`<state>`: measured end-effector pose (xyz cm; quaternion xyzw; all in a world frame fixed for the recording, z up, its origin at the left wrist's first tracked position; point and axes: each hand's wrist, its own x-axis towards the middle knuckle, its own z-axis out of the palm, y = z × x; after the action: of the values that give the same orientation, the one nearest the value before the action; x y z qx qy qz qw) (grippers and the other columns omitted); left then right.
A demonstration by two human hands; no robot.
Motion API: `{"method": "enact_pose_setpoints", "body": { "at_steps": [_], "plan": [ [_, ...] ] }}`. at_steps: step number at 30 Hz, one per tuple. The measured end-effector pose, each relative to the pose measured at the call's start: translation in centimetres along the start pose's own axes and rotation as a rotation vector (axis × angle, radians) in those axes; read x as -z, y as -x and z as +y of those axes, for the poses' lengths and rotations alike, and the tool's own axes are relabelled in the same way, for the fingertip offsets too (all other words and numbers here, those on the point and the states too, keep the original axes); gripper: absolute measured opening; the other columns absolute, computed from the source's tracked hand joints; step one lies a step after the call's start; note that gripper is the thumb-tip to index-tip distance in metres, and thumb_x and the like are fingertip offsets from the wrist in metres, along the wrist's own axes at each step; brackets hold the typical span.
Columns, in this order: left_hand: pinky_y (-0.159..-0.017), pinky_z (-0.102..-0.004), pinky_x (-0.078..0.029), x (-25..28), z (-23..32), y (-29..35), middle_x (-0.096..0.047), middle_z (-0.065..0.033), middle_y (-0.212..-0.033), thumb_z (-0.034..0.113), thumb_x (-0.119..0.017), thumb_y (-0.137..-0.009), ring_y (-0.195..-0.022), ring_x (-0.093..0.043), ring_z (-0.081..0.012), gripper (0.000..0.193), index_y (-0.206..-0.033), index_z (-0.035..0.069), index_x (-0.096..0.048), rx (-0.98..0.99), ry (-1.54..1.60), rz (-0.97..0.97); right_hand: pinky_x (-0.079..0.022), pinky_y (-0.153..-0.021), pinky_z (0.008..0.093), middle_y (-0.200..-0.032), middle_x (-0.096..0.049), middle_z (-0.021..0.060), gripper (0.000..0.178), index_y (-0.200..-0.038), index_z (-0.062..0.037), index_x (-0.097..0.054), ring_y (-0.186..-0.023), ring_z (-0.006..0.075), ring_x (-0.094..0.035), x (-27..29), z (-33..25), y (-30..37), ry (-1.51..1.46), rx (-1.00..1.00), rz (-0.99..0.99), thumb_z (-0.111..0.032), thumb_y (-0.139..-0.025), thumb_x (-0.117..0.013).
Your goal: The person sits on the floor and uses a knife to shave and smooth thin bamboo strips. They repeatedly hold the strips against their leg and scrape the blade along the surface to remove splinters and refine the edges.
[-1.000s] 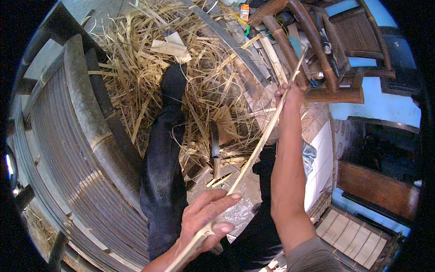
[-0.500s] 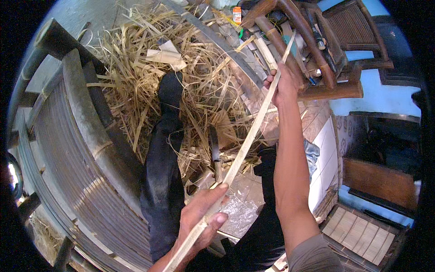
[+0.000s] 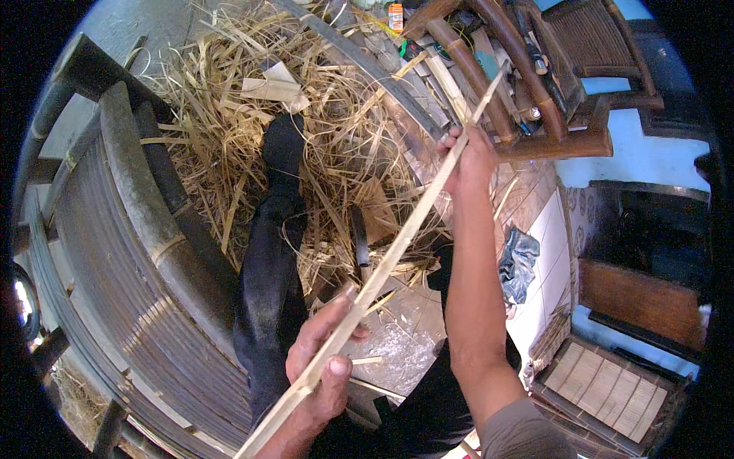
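Observation:
A long, pale bamboo strip (image 3: pixel 397 252) runs slantwise between my hands, from the lower left up toward the right. Its far part is in my right hand (image 3: pixel 468 157), fingers curled round it, with a narrow end sticking out beyond. My left hand (image 3: pixel 325 359) cradles the near part across the palm, thumb on one side and fingers on the other, in a loosened hold. Beneath the strip, a knife (image 3: pixel 359 236) with a dark blade lies among shavings; its handle is partly covered.
A heap of bamboo shavings (image 3: pixel 222 145) spreads around my outstretched leg (image 3: pixel 271 252). On the left stands a dark bamboo bench (image 3: pixel 138 260). A brown bamboo frame (image 3: pixel 527 69) with tools beside it is at the upper right. A blue cloth (image 3: pixel 520 264) lies on pale tiles.
My right hand and forearm have shifted slightly left and nearer. The left hand has moved a little left, its thumb and fingers looser about the strip. The strip's near end has swung left.

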<state>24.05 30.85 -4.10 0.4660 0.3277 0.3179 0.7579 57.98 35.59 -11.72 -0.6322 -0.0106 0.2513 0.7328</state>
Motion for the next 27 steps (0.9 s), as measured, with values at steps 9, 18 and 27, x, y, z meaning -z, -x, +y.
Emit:
{"method": "enact_pose_setpoints", "body": {
  "at_steps": [9, 18, 27],
  "plan": [
    [-0.08, -0.0396, -0.052, -0.4, -0.4, -0.3, -0.064, -0.0207, -0.102, 0.027, -0.054, -0.098, -0.089, -0.063, -0.0254, 0.048, -0.133, -0.003, -0.043, -0.027, 0.1, 0.216, -0.047, -0.05, 0.0299, -0.066, -0.058, 0.0033, 0.053, -0.081, -0.0065, -0.06, -0.054, 0.015, -0.055, 7.1, 14.3, 9.3, 0.327, -0.213, -0.011, -0.053, -0.099, -0.043],
    [-0.075, -0.0401, -0.054, -0.7, -0.8, -0.4, -0.065, -0.0198, -0.102, 0.037, -0.048, -0.099, -0.088, -0.065, -0.0283, 0.055, -0.137, -0.001, -0.037, 0.015, 0.028, 0.358, -0.048, -0.081, 0.0474, -0.1, -0.063, 0.0222, 0.044, -0.11, 0.0, -0.053, -0.093, 0.0392, -0.061, 17.5, 28.0, 20.0, 1.2, -0.064, -0.134, -0.032, -0.083, -0.069],
    [-0.058, -0.038, -0.053, 0.2, -0.8, -0.6, -0.057, -0.0106, -0.085, 0.057, -0.046, -0.095, -0.072, -0.059, -0.0241, 0.059, -0.121, 0.004, -0.046, 0.065, 0.073, 0.551, -0.048, -0.074, 0.0528, -0.096, -0.063, 0.0231, 0.042, -0.112, -0.0048, -0.047, -0.087, 0.0438, -0.062, 16.6, 26.6, 17.6, 1.279, -0.201, -0.21, -0.036, -0.089, -0.063]
  ]
}}
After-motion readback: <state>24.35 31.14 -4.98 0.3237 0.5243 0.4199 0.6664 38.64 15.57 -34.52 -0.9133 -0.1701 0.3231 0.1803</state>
